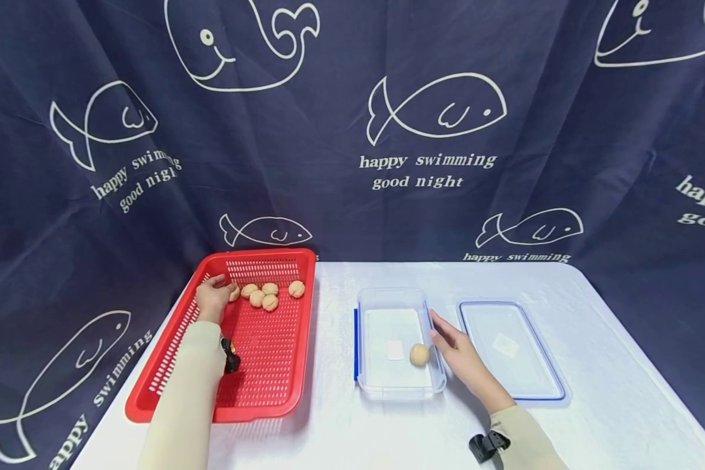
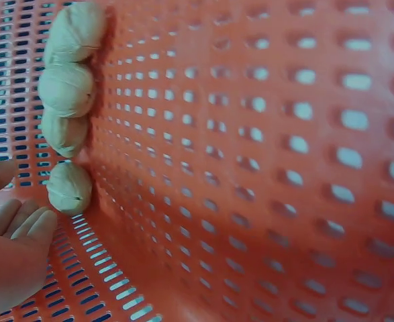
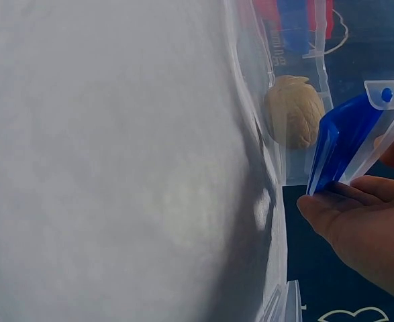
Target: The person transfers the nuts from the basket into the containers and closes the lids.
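Observation:
My left hand (image 1: 213, 299) reaches into the red basket (image 1: 308, 326) at its left side. Its thumb and bent fingers stand apart beside the nearest walnut (image 2: 69, 188), with a gap between them in the left wrist view. Several more walnuts (image 1: 270, 302) lie against the basket's far end. My right hand (image 1: 459, 352) holds the right side of a clear plastic container (image 1: 388, 391), its fingertips at the blue latch (image 3: 341, 144). A single walnut (image 1: 420, 354) sits inside that container, near its right wall.
A clear lid with a blue seal (image 1: 549, 365) lies flat on the white table (image 1: 341, 431), right of the container. Another blue latch (image 1: 356, 344) hangs along the container's left side. A dark blue curtain (image 1: 329, 143) with fish drawings rises behind the table.

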A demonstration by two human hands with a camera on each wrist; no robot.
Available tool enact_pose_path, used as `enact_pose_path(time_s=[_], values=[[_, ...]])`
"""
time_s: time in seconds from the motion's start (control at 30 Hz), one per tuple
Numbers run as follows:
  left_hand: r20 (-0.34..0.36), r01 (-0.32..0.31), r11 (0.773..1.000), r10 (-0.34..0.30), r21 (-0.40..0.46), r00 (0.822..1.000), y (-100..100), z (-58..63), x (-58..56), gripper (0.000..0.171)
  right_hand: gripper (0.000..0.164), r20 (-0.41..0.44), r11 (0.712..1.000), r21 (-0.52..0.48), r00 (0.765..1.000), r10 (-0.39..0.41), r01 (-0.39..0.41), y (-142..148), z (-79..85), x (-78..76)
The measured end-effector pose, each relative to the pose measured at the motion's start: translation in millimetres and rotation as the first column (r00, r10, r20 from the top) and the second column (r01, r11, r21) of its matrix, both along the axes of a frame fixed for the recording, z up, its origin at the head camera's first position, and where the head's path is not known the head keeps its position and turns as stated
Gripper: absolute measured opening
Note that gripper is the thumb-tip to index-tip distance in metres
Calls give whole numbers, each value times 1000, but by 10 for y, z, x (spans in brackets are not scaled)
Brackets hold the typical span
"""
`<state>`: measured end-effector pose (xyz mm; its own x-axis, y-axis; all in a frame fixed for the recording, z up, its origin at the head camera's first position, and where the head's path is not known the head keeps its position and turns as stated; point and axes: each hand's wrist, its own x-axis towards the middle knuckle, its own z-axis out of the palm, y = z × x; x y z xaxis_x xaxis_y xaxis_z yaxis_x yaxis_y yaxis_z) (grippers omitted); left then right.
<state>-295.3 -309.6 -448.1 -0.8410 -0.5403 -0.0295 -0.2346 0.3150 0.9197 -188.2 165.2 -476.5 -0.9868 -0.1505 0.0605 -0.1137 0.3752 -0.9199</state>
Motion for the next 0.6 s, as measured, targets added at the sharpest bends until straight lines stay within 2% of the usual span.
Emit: enact_pose_path(time_s=[0.3, 0.47, 0.6], values=[[80, 66, 990, -56, -127, 995, -23, -47, 9, 49, 51, -14, 1000, -13, 1000, 2, -2, -2, -19, 2], [170, 125, 981, -99, -149, 980, -18, -37, 70, 48, 51, -15, 1000, -6, 1000, -4, 4, -5, -13, 5], [202, 139, 977, -105, -160, 974, -11, -48, 92, 46, 51, -16, 1000, 2, 1000, -10, 10, -9, -8, 3]])
